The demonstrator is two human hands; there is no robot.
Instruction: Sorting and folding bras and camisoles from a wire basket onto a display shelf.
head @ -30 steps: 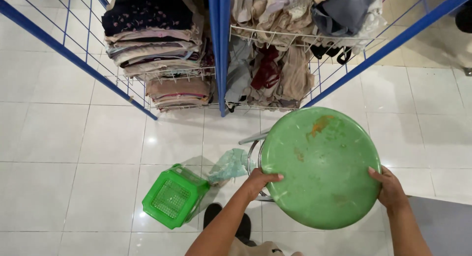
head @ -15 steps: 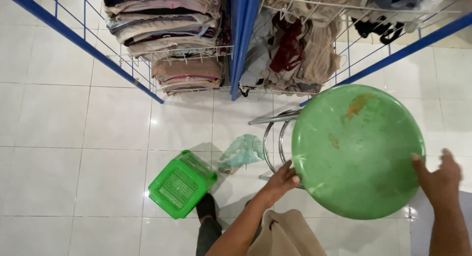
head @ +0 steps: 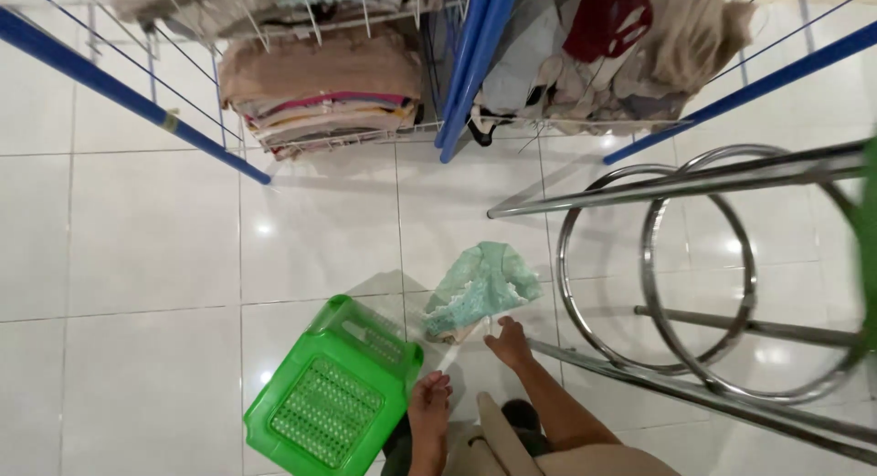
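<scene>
1. The right hand [head: 510, 341], low in the middle of the frame, has its fingertips on the clear bag holding a pale green lace cloth [head: 480, 289]; fingers loosely spread.
2. The left hand [head: 429, 407] is below it, fingers loose, holding nothing, just beside the green plastic basket [head: 331, 389].
3. The shiny metal stool frame [head: 713, 275] fills the right side.
4. Wire racks with folded clothes [head: 315, 92] stand along the top.

The perforated basket [head: 331, 394] is bright green; the lace cloth [head: 480, 289] beside it pale mint. The stool frame [head: 713, 266] gleams chrome, the racks [head: 128, 97] are blue, the floor tiles [head: 146, 229] glossy white.
</scene>
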